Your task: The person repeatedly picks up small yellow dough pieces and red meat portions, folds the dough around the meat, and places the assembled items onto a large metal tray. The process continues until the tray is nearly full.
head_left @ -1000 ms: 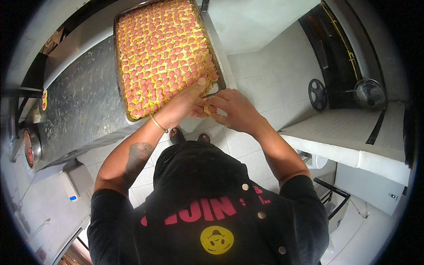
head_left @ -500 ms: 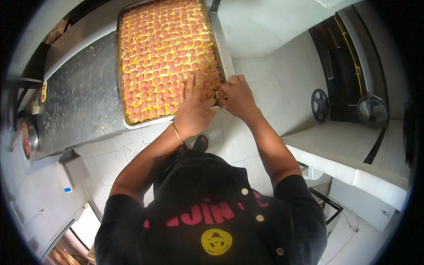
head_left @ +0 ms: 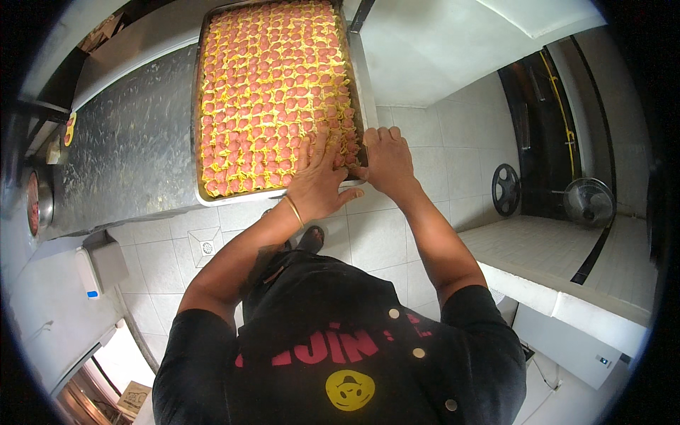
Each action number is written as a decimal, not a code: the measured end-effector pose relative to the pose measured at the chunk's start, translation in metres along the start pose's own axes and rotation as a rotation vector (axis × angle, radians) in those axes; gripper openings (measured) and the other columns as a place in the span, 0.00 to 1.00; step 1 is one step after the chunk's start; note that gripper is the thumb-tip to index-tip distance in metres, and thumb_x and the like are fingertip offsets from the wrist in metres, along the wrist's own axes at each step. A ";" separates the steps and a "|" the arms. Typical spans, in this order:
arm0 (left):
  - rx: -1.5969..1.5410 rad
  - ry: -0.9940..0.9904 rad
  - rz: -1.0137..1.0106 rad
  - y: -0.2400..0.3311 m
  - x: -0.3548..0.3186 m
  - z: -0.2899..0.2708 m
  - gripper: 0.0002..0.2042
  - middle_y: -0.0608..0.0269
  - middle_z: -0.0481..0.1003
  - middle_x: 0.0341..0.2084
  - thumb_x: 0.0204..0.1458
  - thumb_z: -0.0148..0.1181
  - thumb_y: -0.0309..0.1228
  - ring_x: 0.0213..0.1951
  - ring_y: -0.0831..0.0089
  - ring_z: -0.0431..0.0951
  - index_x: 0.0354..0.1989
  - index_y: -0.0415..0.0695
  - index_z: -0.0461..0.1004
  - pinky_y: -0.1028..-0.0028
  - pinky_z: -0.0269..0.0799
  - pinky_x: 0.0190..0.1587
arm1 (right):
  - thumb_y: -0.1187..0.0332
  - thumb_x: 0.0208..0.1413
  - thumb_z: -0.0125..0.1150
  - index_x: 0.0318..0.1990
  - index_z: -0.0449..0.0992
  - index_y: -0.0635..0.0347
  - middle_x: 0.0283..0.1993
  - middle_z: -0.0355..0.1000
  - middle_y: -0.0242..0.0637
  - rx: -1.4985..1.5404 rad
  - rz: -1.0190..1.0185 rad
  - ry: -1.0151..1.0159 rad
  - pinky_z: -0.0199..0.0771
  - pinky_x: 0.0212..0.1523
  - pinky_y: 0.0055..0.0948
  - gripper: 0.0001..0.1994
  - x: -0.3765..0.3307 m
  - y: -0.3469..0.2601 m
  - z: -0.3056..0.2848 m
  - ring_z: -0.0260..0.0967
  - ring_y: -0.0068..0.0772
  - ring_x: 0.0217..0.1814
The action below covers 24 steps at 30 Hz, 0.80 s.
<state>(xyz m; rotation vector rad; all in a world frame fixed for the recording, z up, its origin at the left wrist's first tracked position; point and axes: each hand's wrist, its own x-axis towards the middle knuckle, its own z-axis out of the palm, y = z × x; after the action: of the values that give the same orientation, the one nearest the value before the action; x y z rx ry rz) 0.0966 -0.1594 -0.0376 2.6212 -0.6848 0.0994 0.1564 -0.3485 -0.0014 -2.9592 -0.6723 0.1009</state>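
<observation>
A large metal tray (head_left: 203, 199) is packed with close rows of small dumplings (head_left: 269, 92), yellow frilly wrappers around pink filling. Over the near right part lies my left hand (head_left: 317, 183), fingers stretched out on the dumplings and thumb spread toward the right. My right hand (head_left: 388, 161) is at the tray's near right corner. Its fingers bend down over the right rim and its thumb points inward by the corner, so it appears to grip the tray edge. The right fingertips are hidden.
The tray rests on a dark, flour-streaked counter (head_left: 127, 149). A metal bowl (head_left: 44, 202) with pink filling stands at the far left. On the right are a fan (head_left: 589, 202), a black handwheel (head_left: 506, 190) and a tiled ledge (head_left: 538, 244). A drain (head_left: 207, 247) is set in the floor.
My right hand has gone from a pinch at the dumplings to bent fingers over the tray's right rim. The left hand stays spread, shifted slightly right with the view.
</observation>
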 end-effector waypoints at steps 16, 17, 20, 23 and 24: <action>0.070 0.037 -0.043 0.010 -0.001 0.008 0.33 0.38 0.52 0.74 0.51 0.67 0.59 0.77 0.37 0.41 0.57 0.46 0.81 0.40 0.36 0.75 | 0.53 0.47 0.77 0.73 0.59 0.58 0.52 0.71 0.51 0.026 0.134 0.081 0.70 0.57 0.51 0.47 -0.001 0.001 0.027 0.67 0.55 0.57; 0.054 0.040 -0.042 0.012 -0.001 0.005 0.32 0.38 0.52 0.75 0.51 0.68 0.58 0.77 0.37 0.42 0.57 0.47 0.82 0.40 0.36 0.75 | 0.53 0.48 0.77 0.73 0.60 0.58 0.52 0.71 0.51 0.017 0.142 0.103 0.70 0.58 0.51 0.47 0.001 0.003 0.036 0.67 0.55 0.57; -0.022 0.102 -0.098 0.010 -0.016 -0.028 0.27 0.40 0.50 0.76 0.52 0.69 0.55 0.77 0.37 0.40 0.54 0.50 0.84 0.40 0.34 0.75 | 0.57 0.48 0.75 0.72 0.61 0.59 0.55 0.71 0.52 0.081 0.181 0.121 0.70 0.59 0.53 0.44 -0.005 -0.002 0.024 0.67 0.56 0.61; -0.009 0.289 -0.186 -0.009 -0.065 -0.048 0.24 0.41 0.50 0.76 0.52 0.71 0.51 0.77 0.37 0.41 0.54 0.53 0.84 0.40 0.36 0.75 | 0.57 0.49 0.72 0.69 0.63 0.61 0.55 0.73 0.56 0.282 0.239 0.004 0.72 0.59 0.54 0.41 -0.049 0.001 0.005 0.71 0.59 0.60; 0.024 0.332 -0.253 -0.016 -0.085 -0.056 0.23 0.41 0.51 0.76 0.52 0.71 0.50 0.77 0.36 0.41 0.54 0.53 0.84 0.40 0.36 0.75 | 0.56 0.50 0.71 0.68 0.64 0.62 0.54 0.75 0.57 0.368 0.249 -0.050 0.73 0.58 0.54 0.40 -0.061 0.000 0.003 0.73 0.59 0.59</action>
<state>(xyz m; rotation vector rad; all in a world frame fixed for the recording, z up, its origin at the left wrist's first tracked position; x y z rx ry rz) 0.0317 -0.0846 -0.0074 2.6008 -0.2388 0.4556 0.1011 -0.3747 -0.0023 -2.6727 -0.2511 0.2863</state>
